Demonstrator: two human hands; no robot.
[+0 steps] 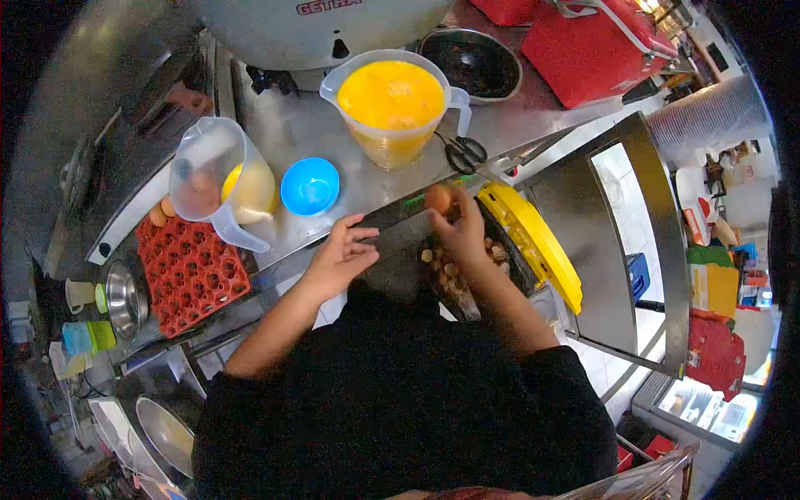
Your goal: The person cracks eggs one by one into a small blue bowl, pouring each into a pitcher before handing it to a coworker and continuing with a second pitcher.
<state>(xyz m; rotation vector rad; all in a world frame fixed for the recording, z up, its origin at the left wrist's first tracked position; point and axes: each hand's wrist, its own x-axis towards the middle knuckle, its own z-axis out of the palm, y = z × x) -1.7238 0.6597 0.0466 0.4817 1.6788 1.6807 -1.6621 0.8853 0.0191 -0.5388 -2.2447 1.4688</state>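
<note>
My right hand point(463, 230) is closed around a brown egg point(439, 198) near the front edge of the steel counter. My left hand point(340, 257) holds nothing, and its fingers are apart. Beyond the hands, a small blue bowl point(310, 187) sits on the counter. A large measuring jug point(385, 140) is nearly full of yellow beaten egg. Another clear jug point(243, 204) at the left has some yellow liquid in it. Below my right hand, cracked eggshells point(451, 270) lie in a dark bin.
A red egg tray point(193, 275) with a few brown eggs point(158, 217) at its far end lies at the left. Black-handled scissors point(465, 155) rest by the full jug. A yellow plastic piece point(533, 242) stands right of the bin. Farther back are a dark pan point(471, 65) and red box point(583, 54).
</note>
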